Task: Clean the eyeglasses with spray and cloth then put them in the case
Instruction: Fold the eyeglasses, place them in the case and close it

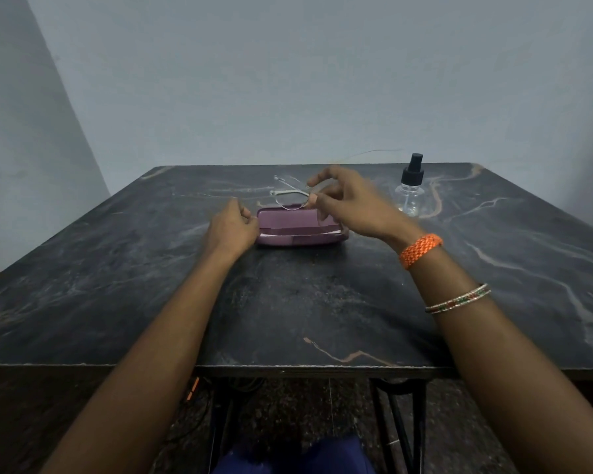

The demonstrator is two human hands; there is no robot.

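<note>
Head view: glasses pinched above open case, slip risk

Right hand (350, 200) fingers (314, 199) pinch the glasses (290, 195) by one end, just above the open case (300, 227). Left hand (231, 227) fingers curl loosely, holding nothing, touching the case's end. Spray bottle (410, 189) stands beyond the right fingers on the surface (288, 302). Likely risk: a one-end grip lets the frame swing or slip. No cloth seen. No writing legible.
</note>
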